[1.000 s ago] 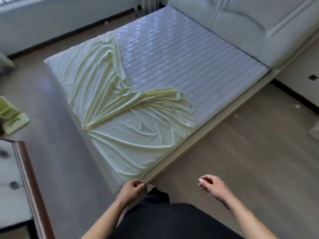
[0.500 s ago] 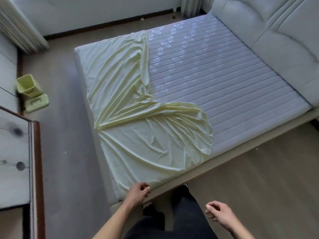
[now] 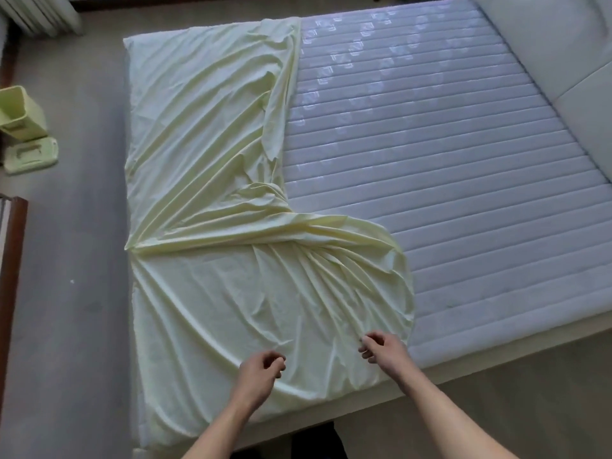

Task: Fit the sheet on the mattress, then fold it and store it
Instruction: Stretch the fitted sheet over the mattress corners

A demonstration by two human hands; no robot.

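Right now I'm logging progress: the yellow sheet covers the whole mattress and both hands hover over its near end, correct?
Not quite. The head view shows the sheet covering only the left part of the mattress; the right side is bare. Both hands are over its near end.

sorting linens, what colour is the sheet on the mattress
Pale yellow sheet, plain, no pattern; the head view shows it.

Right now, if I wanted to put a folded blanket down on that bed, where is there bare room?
The bare quilted half of the mattress is free, bordered by the bunched sheet edge on one side and the padded headboard on the other. The near corner is crowded: both hands hover over wrinkled sheet there.
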